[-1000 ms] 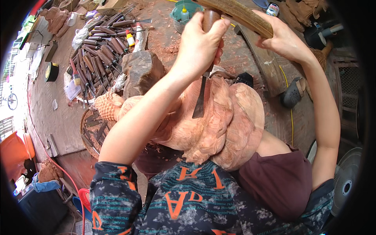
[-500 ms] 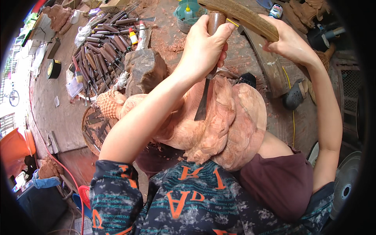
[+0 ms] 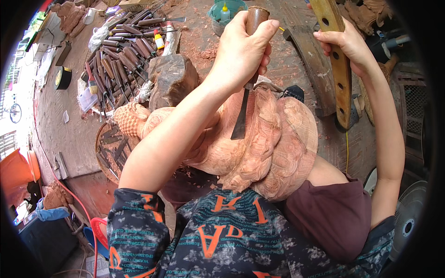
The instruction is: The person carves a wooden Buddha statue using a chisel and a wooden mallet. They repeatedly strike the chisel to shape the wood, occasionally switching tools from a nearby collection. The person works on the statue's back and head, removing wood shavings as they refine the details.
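My left hand (image 3: 242,52) is closed around the dark wooden handle of a chisel (image 3: 240,119). The flared blade points down, its edge at the surface of a reddish wooden carving (image 3: 259,148) resting across my lap. Flowing folds cover the carving's body, and a knobbly rounded part sticks out at its left end. Off to the right, my right hand (image 3: 348,46) grips a wooden bar (image 3: 340,72) with a row of holes in it. The bar stands nearly upright, apart from the chisel's handle.
Many wood-handled chisels (image 3: 123,67) lie heaped at the far left beside a wood block (image 3: 171,78). A round basket (image 3: 103,155) holds loose blades. A green tub (image 3: 215,23) stands at the back; a fan (image 3: 410,222) is at lower right. Shavings litter the floor.
The wooden bar has swung away to the right from over the chisel's handle and turned more upright. My left hand and the chisel have barely shifted.
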`<state>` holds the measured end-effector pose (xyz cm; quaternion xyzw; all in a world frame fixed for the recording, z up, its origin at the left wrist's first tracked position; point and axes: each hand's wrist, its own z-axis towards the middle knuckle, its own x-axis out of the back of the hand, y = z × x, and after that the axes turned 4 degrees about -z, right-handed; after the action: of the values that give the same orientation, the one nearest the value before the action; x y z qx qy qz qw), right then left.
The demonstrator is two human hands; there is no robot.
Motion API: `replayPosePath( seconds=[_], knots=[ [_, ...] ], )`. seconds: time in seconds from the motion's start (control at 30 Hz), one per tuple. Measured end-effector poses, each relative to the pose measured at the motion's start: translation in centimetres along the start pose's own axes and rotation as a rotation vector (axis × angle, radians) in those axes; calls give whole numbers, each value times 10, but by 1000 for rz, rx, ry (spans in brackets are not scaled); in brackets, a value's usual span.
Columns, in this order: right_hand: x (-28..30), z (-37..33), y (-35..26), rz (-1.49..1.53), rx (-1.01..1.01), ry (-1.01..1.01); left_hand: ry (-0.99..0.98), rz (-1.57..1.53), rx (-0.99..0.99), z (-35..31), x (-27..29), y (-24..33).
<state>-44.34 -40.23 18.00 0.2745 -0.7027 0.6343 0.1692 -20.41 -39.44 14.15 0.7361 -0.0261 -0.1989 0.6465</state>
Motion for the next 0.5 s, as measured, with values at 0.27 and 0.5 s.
replayPosePath(
  seconds=[0.27, 0.5],
  knots=[
    [-7, -2, -5, -429, 344, 74, -17, 43, -40, -4, -4, 0],
    [1, 0, -8, -463, 298, -68, -24, 62, 8, -4, -3, 0]
  ],
)
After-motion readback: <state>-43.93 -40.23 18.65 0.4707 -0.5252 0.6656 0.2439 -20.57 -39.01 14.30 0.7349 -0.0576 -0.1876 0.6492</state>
